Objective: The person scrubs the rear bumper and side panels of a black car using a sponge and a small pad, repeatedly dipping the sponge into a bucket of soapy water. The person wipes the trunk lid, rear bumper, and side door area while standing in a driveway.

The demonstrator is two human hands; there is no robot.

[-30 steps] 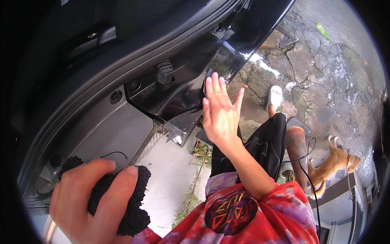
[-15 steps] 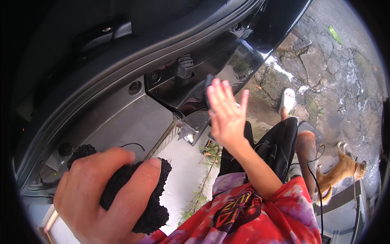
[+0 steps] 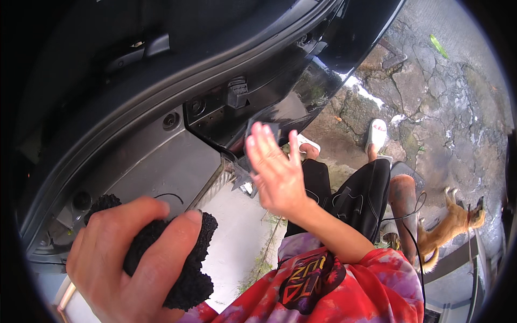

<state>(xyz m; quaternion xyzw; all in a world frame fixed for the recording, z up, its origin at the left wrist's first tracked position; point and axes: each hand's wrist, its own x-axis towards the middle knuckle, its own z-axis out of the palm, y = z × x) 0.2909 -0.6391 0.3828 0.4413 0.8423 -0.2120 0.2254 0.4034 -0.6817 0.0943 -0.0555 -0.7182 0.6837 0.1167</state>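
Note:
My left hand (image 3: 116,253) grips a black fuzzy cloth (image 3: 191,272) at the lower left, over the grey plastic sill (image 3: 153,161) of a car's rear opening. My right hand (image 3: 272,177) has its fingers extended over a thin dark pad (image 3: 274,131), holding it at the lower part of the glossy black body panel (image 3: 293,105). Whether the pad touches the panel is hard to tell. A rubber seal (image 3: 145,92) curves along the opening above both hands, and a black latch-like fitting (image 3: 237,92) sits on the inner edge.
My legs in black trousers and white slides stand on cracked paving (image 3: 414,86). A rusty post (image 3: 403,199) with a looped cable is at the right, near a tan dog (image 3: 449,226). A white surface (image 3: 237,237) lies below the car edge.
My right hand with the pad has shifted down and left along the panel since half a second ago. My left hand still holds the cloth. A second white slide has come into sight.

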